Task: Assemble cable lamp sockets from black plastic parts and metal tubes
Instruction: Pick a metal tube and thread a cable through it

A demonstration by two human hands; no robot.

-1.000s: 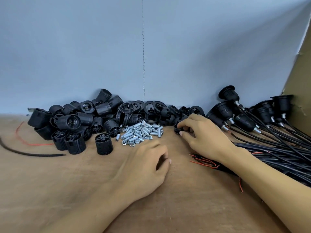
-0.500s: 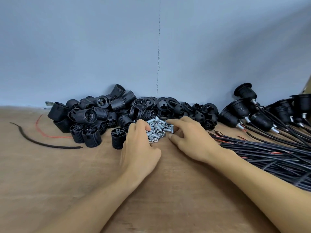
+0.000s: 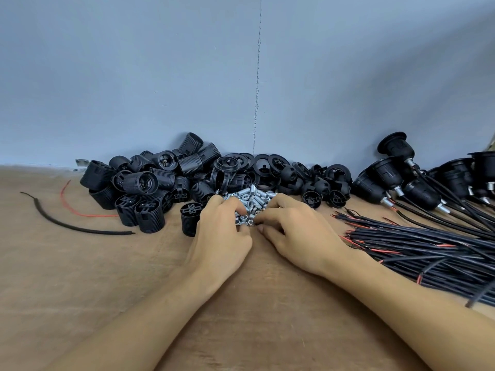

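Note:
A small heap of silver metal tubes [image 3: 251, 196] lies on the wooden table [image 3: 80, 277], in front of the black plastic parts. My left hand [image 3: 219, 242] reaches into the heap's front left, its curled fingers and thumb pinching at the small metal pieces. My right hand [image 3: 297, 234] sits at the heap's front right with curled fingers, the fingertips touching the metal pieces. What is under its palm is hidden. The two hands' fingertips almost meet. Threaded black socket bodies [image 3: 144, 188] are piled to the left, and black rings and caps [image 3: 270, 167] behind.
Assembled sockets on black cables [image 3: 393, 180] lie at the right, their cable bundle [image 3: 417, 245] running towards the right edge. A loose black cable piece [image 3: 67, 226] and a red wire [image 3: 80, 214] lie at the left. A blue wall stands directly behind the piles.
My right hand left the black caps and moved left to the metal tubes. My left hand rose from the bare table into the heap. The view shifted left.

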